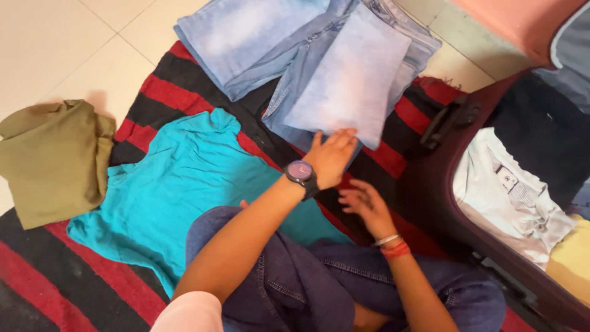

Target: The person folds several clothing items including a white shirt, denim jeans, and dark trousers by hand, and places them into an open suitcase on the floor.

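Pressing flat on the folded jeans [350, 74], the left hand [332, 157] pins their near edge; the right hand [364, 206] hovers beside it, loose and empty, fingers curled.

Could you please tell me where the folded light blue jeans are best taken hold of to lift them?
Probably along the near folded edge of the light blue jeans, where the left hand already rests, coming from the person's side. The bundle lies flat on the striped rug; fingers could slide under that edge.

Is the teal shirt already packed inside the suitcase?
No, the teal shirt lies spread on the striped rug, left of the open suitcase.
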